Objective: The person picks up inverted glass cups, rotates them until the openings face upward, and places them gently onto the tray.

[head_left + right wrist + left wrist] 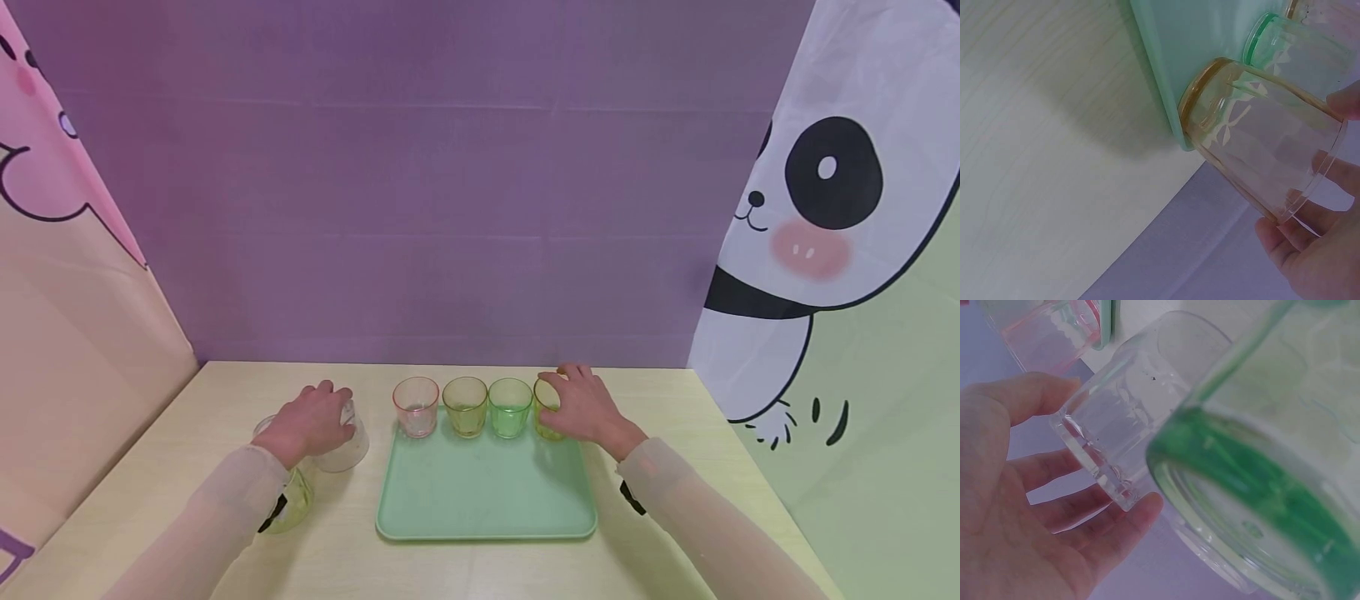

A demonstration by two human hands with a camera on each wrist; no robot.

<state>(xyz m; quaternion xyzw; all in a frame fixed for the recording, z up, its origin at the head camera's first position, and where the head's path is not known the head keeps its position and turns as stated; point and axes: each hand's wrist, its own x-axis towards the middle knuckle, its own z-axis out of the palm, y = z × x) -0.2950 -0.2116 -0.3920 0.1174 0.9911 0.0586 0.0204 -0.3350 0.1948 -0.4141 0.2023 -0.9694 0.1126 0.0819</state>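
Observation:
My left hand (311, 421) holds a clear glass (347, 450) that stands upside down on the table left of the tray. In the left wrist view, thumb and fingers go round the thick base of this clear glass (1129, 400). At the back right corner of the green tray (487, 500), my right hand (585, 408) grips a yellow glass (1260, 137) by its rim, thumb on one side and fingers on the other. This glass is upright, its base at the tray. Beside it in a row stand a green glass (510, 408), an amber glass (465, 408) and a pink-rimmed glass (416, 408).
A yellow-green glass (296, 508) stands under my left wrist, partly hidden by the sleeve. Another clear glass (264, 423) shows behind that forearm. A purple cloth wall (450, 208) rises at the table's back edge, with printed side panels left and right.

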